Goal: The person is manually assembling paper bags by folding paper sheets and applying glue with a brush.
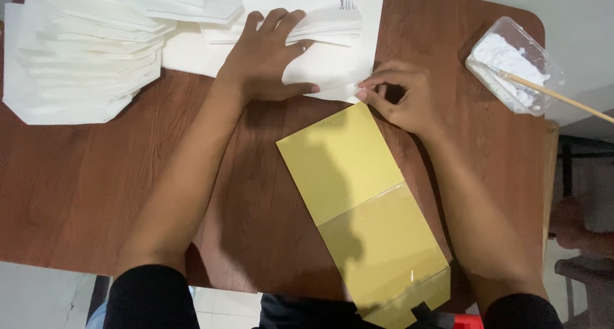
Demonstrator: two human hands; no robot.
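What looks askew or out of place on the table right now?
The yellow board lies askew, its lower end overhanging the table edge. The stick in the paste tub juts out past the table.

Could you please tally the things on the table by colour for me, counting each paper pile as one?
White paper piles: 2 (stack at left, pile under the left hand)
Yellow card: 1
Clear tub of white paste: 1
Wooden stick: 1
Total: 5

Paper sheets (332, 54) under left hand (265, 57) fingers (281, 20); card (361, 207) just below right hand (403, 98) fingertips (362, 93); tub (515, 66) well right.
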